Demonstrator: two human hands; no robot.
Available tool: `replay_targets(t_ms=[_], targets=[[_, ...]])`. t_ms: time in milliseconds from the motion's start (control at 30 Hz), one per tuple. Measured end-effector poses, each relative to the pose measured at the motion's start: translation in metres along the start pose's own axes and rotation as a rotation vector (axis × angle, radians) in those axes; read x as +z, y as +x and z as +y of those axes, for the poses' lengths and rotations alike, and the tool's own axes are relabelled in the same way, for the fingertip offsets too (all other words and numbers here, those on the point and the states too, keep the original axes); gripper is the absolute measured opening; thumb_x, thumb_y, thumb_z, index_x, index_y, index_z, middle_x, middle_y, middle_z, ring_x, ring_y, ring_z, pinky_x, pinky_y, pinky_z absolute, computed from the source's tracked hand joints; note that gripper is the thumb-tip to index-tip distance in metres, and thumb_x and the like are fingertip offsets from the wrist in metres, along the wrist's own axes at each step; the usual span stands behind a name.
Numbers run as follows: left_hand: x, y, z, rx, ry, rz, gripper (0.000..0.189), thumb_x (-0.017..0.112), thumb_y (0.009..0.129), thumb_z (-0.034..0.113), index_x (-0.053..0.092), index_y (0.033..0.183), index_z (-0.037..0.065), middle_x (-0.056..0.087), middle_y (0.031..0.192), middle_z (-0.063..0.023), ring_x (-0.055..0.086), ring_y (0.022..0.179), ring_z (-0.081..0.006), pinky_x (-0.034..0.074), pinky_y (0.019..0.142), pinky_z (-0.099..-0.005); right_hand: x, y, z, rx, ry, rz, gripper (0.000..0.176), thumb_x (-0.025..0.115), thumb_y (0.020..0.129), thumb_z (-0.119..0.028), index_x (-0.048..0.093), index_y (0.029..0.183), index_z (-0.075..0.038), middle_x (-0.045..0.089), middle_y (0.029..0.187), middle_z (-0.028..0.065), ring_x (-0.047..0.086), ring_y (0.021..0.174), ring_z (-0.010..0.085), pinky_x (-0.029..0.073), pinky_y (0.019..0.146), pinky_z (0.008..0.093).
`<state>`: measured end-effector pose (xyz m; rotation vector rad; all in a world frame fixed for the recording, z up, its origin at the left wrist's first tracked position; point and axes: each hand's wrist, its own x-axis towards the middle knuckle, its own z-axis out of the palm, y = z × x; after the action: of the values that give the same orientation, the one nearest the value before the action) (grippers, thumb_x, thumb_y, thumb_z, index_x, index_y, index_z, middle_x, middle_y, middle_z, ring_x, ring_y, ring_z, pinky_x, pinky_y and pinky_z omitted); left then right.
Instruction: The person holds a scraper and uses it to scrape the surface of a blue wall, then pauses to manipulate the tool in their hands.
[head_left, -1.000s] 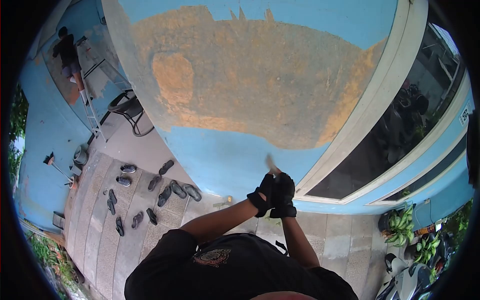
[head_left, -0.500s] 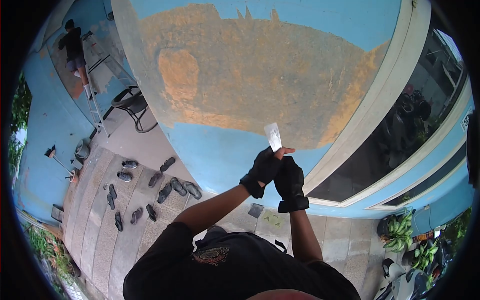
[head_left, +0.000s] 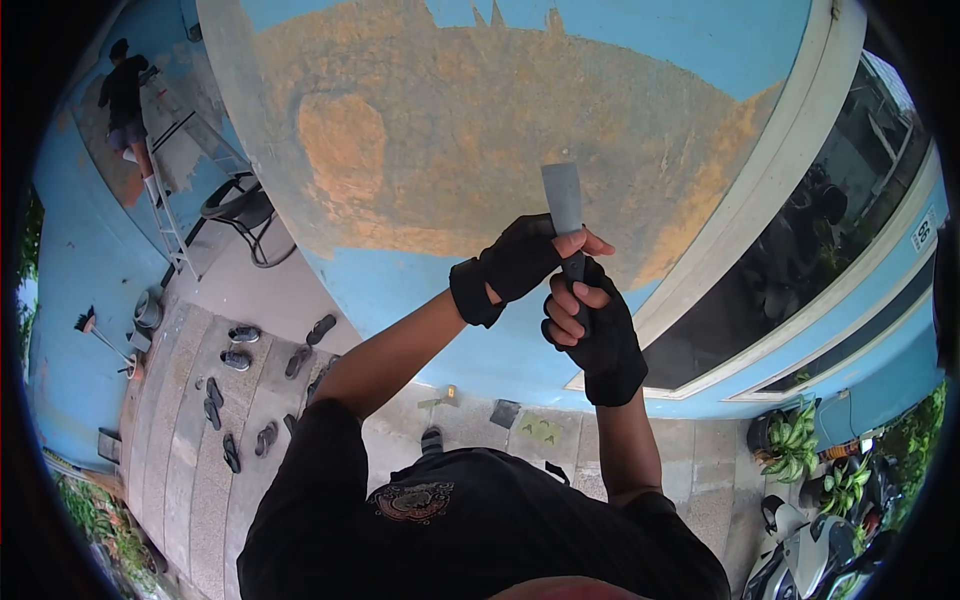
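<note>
A scraper (head_left: 563,198) with a flat grey blade and a dark handle points upward in front of the partly stripped wall (head_left: 450,150). My right hand (head_left: 598,325), in a black fingerless glove, wraps its fingers round the handle. Just above it, my left hand (head_left: 522,255), gloved the same way, pinches the scraper where blade and handle meet. Whether the blade touches the wall cannot be made out. Bare grey and orange plaster shows behind the tool, with blue paint above and below.
At the far left a person (head_left: 125,100) stands on a ladder (head_left: 165,215) at another wall. A black chair (head_left: 240,205) stands near it. Several sandals (head_left: 240,335) lie on the tiled floor. Dark window glass (head_left: 790,250), potted plants (head_left: 795,440) and a motorbike (head_left: 815,550) are on the right.
Both hands have risen with the scraper. Its blade has turned from bright and tilted to grey and nearly upright. The right hand's fingers now show round the handle.
</note>
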<state>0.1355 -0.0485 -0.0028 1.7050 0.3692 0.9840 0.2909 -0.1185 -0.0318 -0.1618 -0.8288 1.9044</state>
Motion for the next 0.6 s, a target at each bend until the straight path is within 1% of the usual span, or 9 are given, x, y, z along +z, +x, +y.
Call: replay_targets(t_ms=[67, 133, 233, 367, 433, 467, 500, 567, 600], targets=[[-0.008, 0.014, 0.01, 0.066, 0.032, -0.014, 0.055, 0.047, 0.102, 0.05, 0.066, 0.114, 0.0, 0.07, 0.112, -0.0192, 0.066, 0.098, -0.0221, 0.05, 0.092, -0.036, 0.001, 0.016, -0.005, 0.035, 0.139, -0.081, 0.029, 0.058, 0.094, -0.011, 0.043, 0.12, -0.015, 0.047, 0.075, 0.0041, 0.045, 0.051, 0.0122, 0.038, 0.045, 0.027], [-0.017, 0.034, 0.019, -0.015, -0.422, 0.112, 0.052, 0.047, 0.102, 0.048, 0.061, 0.117, 0.0, 0.07, 0.106, -0.0189, 0.066, 0.096, -0.0238, 0.051, 0.089, -0.0348, 0.015, 0.038, -0.012, -0.001, 0.063, -0.107, 0.03, 0.057, 0.094, -0.011, 0.043, 0.121, -0.016, 0.047, 0.075, 0.0037, 0.044, 0.051, 0.012, 0.037, 0.045, 0.0262], [-0.045, 0.065, 0.049, 0.032, -0.276, 0.077, 0.049, 0.048, 0.102, 0.045, 0.056, 0.119, -0.001, 0.07, 0.105, -0.0176, 0.066, 0.096, -0.0254, 0.052, 0.086, -0.0333, 0.037, 0.069, -0.023, -0.056, -0.013, -0.131, 0.031, 0.055, 0.094, -0.009, 0.045, 0.122, -0.017, 0.046, 0.077, 0.0032, 0.044, 0.053, 0.0115, 0.037, 0.045, 0.0256], [-0.06, 0.087, 0.074, 0.042, -0.251, 0.059, 0.046, 0.052, 0.102, 0.041, 0.057, 0.119, -0.001, 0.069, 0.102, -0.0161, 0.067, 0.098, -0.0255, 0.053, 0.086, -0.0335, 0.041, 0.102, -0.044, -0.038, 0.201, -0.253, 0.029, 0.051, 0.094, -0.008, 0.045, 0.122, -0.016, 0.047, 0.078, 0.0027, 0.044, 0.056, 0.011, 0.037, 0.046, 0.0246], [-0.063, 0.089, 0.076, 0.092, -0.191, 0.07, 0.042, 0.054, 0.101, 0.036, 0.056, 0.121, -0.002, 0.069, 0.103, -0.0161, 0.067, 0.101, -0.0257, 0.052, 0.089, -0.0348, 0.041, 0.111, -0.05, -0.077, 0.165, -0.301, 0.006, 0.048, 0.097, -0.009, 0.043, 0.094, -0.007, 0.045, 0.075, 0.0029, 0.044, 0.056, 0.0116, 0.039, 0.047, 0.0249], [-0.063, 0.087, 0.076, 0.096, -0.188, 0.07, 0.042, 0.054, 0.101, 0.036, 0.056, 0.121, -0.002, 0.069, 0.103, -0.0161, 0.067, 0.101, -0.0257, 0.052, 0.089, -0.0348, 0.041, 0.111, -0.049, -0.078, 0.196, -0.31, 0.012, 0.049, 0.098, -0.013, 0.048, 0.106, -0.004, 0.045, 0.074, 0.0023, 0.043, 0.055, 0.0117, 0.039, 0.047, 0.0261], [-0.06, 0.082, 0.073, 0.126, -0.121, 0.12, 0.041, 0.054, 0.101, 0.033, 0.056, 0.123, -0.002, 0.069, 0.103, -0.016, 0.066, 0.103, -0.0259, 0.052, 0.089, -0.0352, 0.044, 0.108, -0.048, -0.08, 0.195, -0.312, 0.012, 0.049, 0.098, -0.013, 0.048, 0.106, -0.004, 0.045, 0.074, 0.0023, 0.043, 0.055, 0.0117, 0.039, 0.047, 0.0261], [-0.058, 0.074, 0.07, 0.159, -0.054, 0.165, 0.041, 0.055, 0.101, 0.03, 0.055, 0.126, -0.002, 0.069, 0.103, -0.0159, 0.066, 0.105, -0.0262, 0.053, 0.09, -0.0357, 0.057, 0.097, -0.046, -0.264, -0.165, -0.139, 0.049, 0.051, 0.098, -0.013, 0.041, 0.145, -0.013, 0.052, 0.075, 0.0024, 0.046, 0.055, 0.0123, 0.038, 0.049, 0.0254], [-0.059, 0.069, 0.069, 0.191, 0.003, 0.152, 0.042, 0.054, 0.101, 0.029, 0.054, 0.129, -0.002, 0.069, 0.106, -0.017, 0.066, 0.107, -0.0269, 0.053, 0.091, -0.0362, 0.056, 0.094, -0.046, -0.264, -0.165, -0.136, 0.049, 0.051, 0.098, -0.013, 0.041, 0.145, -0.013, 0.052, 0.075, 0.0024, 0.046, 0.055, 0.0123, 0.038, 0.049, 0.0254]])
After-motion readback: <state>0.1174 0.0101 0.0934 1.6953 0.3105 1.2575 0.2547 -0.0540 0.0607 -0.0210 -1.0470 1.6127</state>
